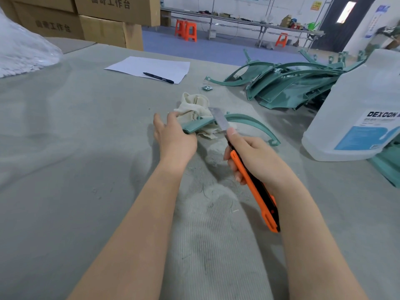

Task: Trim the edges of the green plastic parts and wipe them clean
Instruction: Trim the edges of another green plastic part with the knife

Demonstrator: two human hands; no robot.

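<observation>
My left hand grips the flat near end of a curved green plastic part on the grey table, and a cream cloth lies bunched under and behind that end. My right hand holds an orange-and-black utility knife with its thumb near the blade base. The extended blade lies across the part's edge, just right of my left hand. The part's thin arc sweeps right and ends in a small hook.
A pile of green plastic parts lies at the back right. A large clear jug labelled DEXCON stands at the right. A white sheet with a black pen lies further back. Cardboard boxes and a plastic bag stand at the far left.
</observation>
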